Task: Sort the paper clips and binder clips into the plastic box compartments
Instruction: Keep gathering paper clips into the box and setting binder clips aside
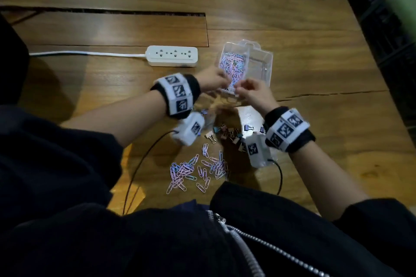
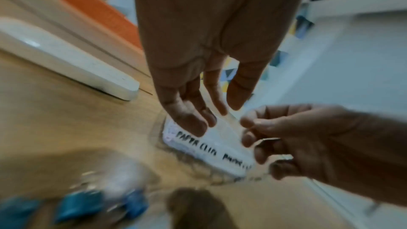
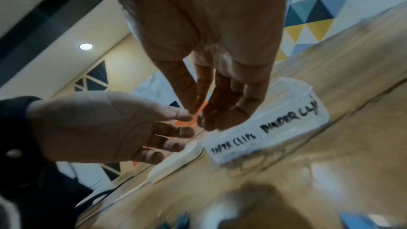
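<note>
The clear plastic box (image 1: 267, 67) stands past my hands; its near wall (image 3: 275, 128) is labelled PAPER CLIPS and BINDER CLIPS. Pastel paper clips (image 1: 231, 63) fill its left compartment, while the right one looks bare. My left hand (image 1: 213, 80) hovers over the box's near left corner with its fingers (image 2: 187, 116) fairly straight. My right hand (image 1: 249, 91) is beside it, fingertips (image 3: 204, 119) bunched together and pinching something thin, seemingly a paper clip. Loose paper clips (image 1: 193, 168) and small binder clips (image 1: 229, 134) lie on the table near my body.
A white power strip (image 1: 172, 55) lies left of the box, its cord running left. A shiny plastic wrapper (image 1: 249, 117) lies under my right wrist. A long slot (image 1: 103, 10) cuts the wooden tabletop at the back. The table's edge runs down the right.
</note>
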`<action>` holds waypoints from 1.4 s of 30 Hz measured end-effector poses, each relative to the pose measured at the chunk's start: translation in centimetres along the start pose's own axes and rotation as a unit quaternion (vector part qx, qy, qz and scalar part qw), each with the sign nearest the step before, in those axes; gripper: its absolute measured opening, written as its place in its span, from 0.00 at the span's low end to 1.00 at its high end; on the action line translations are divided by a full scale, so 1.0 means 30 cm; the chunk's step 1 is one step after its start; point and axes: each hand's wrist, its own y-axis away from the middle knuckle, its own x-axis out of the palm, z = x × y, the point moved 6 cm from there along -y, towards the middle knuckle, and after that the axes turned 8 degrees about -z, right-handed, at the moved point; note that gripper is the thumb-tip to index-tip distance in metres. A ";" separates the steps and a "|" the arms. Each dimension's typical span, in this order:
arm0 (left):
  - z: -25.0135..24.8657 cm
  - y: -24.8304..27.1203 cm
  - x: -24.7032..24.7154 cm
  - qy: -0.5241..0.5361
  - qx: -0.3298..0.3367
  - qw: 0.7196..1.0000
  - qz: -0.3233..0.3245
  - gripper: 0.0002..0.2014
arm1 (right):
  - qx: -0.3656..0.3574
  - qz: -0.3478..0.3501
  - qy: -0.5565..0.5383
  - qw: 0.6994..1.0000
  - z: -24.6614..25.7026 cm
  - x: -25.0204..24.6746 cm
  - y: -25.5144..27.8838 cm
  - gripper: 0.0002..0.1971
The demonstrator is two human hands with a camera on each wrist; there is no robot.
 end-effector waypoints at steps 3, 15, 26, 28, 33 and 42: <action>0.077 0.124 -0.004 -0.192 0.098 0.977 0.004 0.06 | -0.045 0.080 0.117 0.989 -0.054 0.055 0.149 0.08; 0.474 0.462 0.085 -0.436 0.014 0.894 0.099 0.44 | -0.179 0.216 0.372 0.885 -0.206 0.299 0.380 0.21; 0.400 0.445 0.180 -0.250 0.090 0.964 0.007 0.33 | -0.122 0.144 0.384 0.904 -0.289 0.140 0.471 0.44; 0.401 0.441 0.195 -0.327 0.100 0.940 -0.004 0.45 | -0.136 0.139 0.397 0.897 -0.298 0.168 0.467 0.48; 0.409 0.436 0.220 -0.421 0.133 0.897 -0.007 0.42 | -0.141 0.115 0.354 0.917 -0.306 0.229 0.431 0.46; 0.368 0.412 0.199 -0.358 0.177 0.917 -0.002 0.12 | -0.172 0.109 0.325 0.924 -0.298 0.260 0.399 0.31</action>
